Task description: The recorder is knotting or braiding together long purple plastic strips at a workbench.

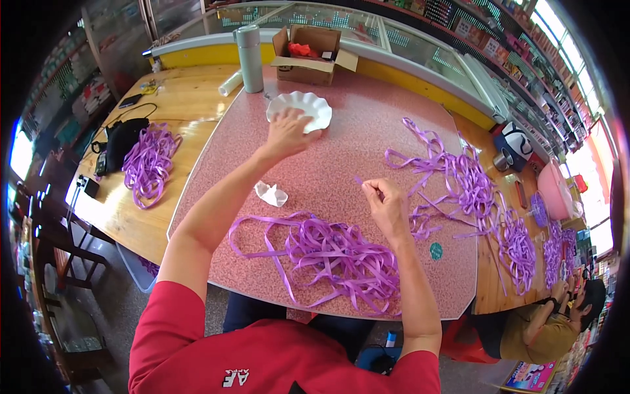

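Observation:
My left hand (289,131) reaches over the near rim of a white scalloped dish (317,108), its fingers spread and pointing into it. What lies in the dish under the fingers is hidden. My right hand (385,203) is closed in a pinch above the pink speckled tabletop (328,171), with a short purple ribbon (357,179) end poking out by its fingertips. A tangled heap of purple ribbons (328,256) lies in front of me between my forearms. A crumpled white tissue (270,194) sits near my left forearm.
More purple ribbons (469,180) spread along the right side, and another bundle (151,161) lies on the wooden table at left. A grey-green flask (249,59) and an open cardboard box (305,69) stand at the back. A seated person (538,331) is at the far right.

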The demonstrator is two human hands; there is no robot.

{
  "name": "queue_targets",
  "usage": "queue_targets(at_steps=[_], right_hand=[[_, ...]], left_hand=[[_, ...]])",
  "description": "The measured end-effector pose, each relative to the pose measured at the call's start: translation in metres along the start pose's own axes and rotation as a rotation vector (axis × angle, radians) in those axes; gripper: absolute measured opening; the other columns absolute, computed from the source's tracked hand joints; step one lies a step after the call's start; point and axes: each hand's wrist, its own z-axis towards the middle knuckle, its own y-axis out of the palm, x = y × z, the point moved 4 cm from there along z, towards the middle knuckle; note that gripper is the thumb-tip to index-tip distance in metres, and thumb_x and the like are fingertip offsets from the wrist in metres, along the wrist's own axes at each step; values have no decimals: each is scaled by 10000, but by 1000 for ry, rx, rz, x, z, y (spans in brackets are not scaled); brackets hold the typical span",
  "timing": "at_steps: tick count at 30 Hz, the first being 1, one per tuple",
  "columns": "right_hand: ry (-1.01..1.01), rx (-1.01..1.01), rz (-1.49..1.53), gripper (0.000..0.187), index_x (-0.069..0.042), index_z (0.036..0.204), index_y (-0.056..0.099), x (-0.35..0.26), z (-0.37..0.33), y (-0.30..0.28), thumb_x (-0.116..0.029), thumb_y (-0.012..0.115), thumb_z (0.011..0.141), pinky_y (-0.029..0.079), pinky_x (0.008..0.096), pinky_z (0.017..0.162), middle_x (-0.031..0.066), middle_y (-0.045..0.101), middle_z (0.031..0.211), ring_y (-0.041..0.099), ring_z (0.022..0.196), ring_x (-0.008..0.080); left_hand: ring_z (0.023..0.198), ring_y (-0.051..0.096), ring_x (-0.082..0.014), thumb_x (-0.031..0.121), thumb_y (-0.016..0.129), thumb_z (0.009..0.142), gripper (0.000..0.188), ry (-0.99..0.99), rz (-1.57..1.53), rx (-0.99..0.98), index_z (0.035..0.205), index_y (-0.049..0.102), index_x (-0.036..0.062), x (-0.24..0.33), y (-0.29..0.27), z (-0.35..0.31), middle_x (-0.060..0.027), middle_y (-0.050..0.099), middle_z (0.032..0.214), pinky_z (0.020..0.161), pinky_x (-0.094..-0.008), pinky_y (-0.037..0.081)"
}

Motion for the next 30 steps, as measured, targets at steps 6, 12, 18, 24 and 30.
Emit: queue_targets(at_steps=[6, 12, 18, 24, 30], right_hand=[[101, -58, 119, 143, 14, 953, 695, 16, -13, 10, -124, 678, 920, 417, 274, 565, 42, 607, 726, 513, 631, 86], [266, -87, 253, 104, 4, 970, 700, 12, -14, -3, -84, 667, 925, 457, 244, 589, 25, 638, 792, 576, 671, 87], [36, -58, 279, 83, 22, 963, 688, -41, -17, -17, -36, 689, 903, 501, 249, 666, 75, 669, 950, 624, 752, 137], [-62, -38, 101, 77, 1, 929, 686, -60, -38, -26, 16, 699, 855, 503, 340, 607, 118, 658, 866, 652, 707, 243], [24, 16, 128, 98, -16, 933, 700, -60, -55, -33, 1, 724, 840, 476, 308, 573, 85, 631, 817, 618, 682, 193]], left_hand=[[1495, 129, -388, 748, 601, 782, 806, -57, 319, -149, 1350, 588, 176, -54, 29, 4, -175, 311, 1564, 1166, -620, 82], [1356, 350, -353, 349, 762, 812, 380, 312, 34, 191, 1083, 658, 104, 11, -13, -25, -156, 500, 1350, 1121, -541, 251], [897, 632, -264, 377, 524, 1019, 364, -18, -780, -361, 946, 632, 37, 111, -40, -84, -161, 633, 895, 751, -421, 501], [693, 532, -162, 394, 448, 1056, 468, 78, -751, -452, 921, 574, -36, 148, -37, -114, -94, 577, 727, 628, -363, 446], [773, 524, -135, 299, 511, 1046, 331, 65, -985, -377, 959, 569, -15, 155, -28, -138, -63, 559, 799, 691, -326, 457]])
